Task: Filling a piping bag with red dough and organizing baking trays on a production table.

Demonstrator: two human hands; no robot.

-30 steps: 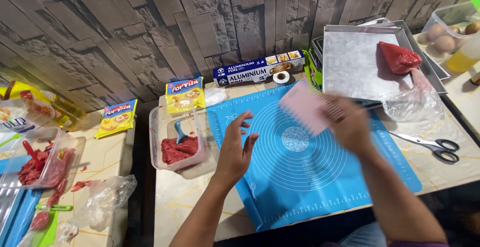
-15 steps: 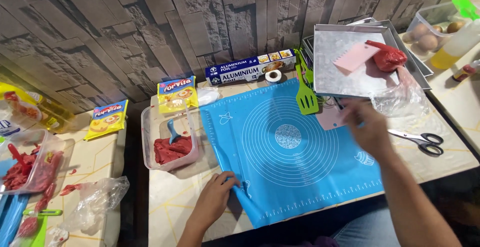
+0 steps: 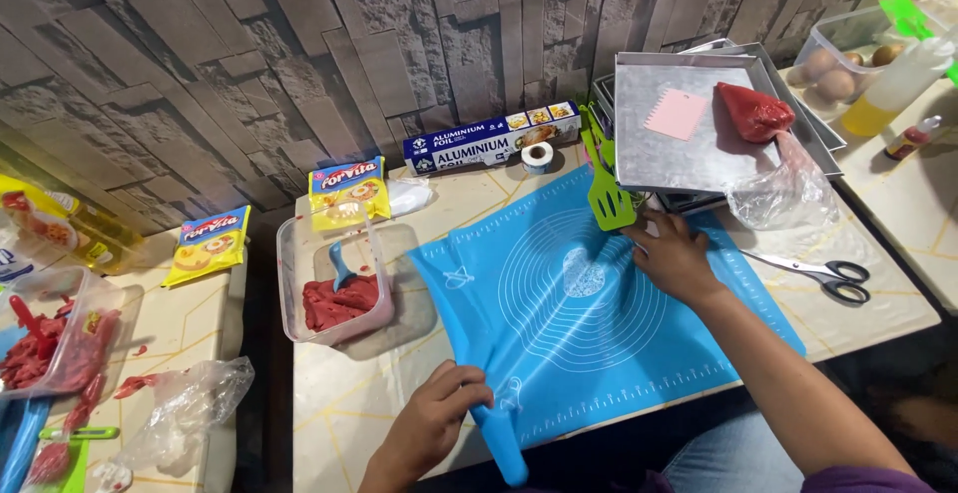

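Observation:
A blue silicone mat [image 3: 599, 323] lies on the table in front of me. My left hand [image 3: 434, 421] grips its near-left edge, which is lifted and curled into a roll. My right hand [image 3: 674, 253] rests on the mat's far right part, fingers bent, just beside a green spatula [image 3: 609, 202]. A pink scraper [image 3: 676, 114] lies on the metal tray [image 3: 659, 159] behind the mat, next to a plastic bag of red dough [image 3: 753, 112].
Scissors [image 3: 828, 275] lie right of the mat. A foil box [image 3: 489, 141] and tape roll [image 3: 538, 157] sit by the wall. A clear tub of red dough [image 3: 334, 288] stands left of the mat. Eggs [image 3: 833, 59] and a yellow bottle [image 3: 898, 84] are far right.
The pink scraper went from my right hand onto the tray, and that hand came down on the mat. My left hand took the mat's left edge and curled it up.

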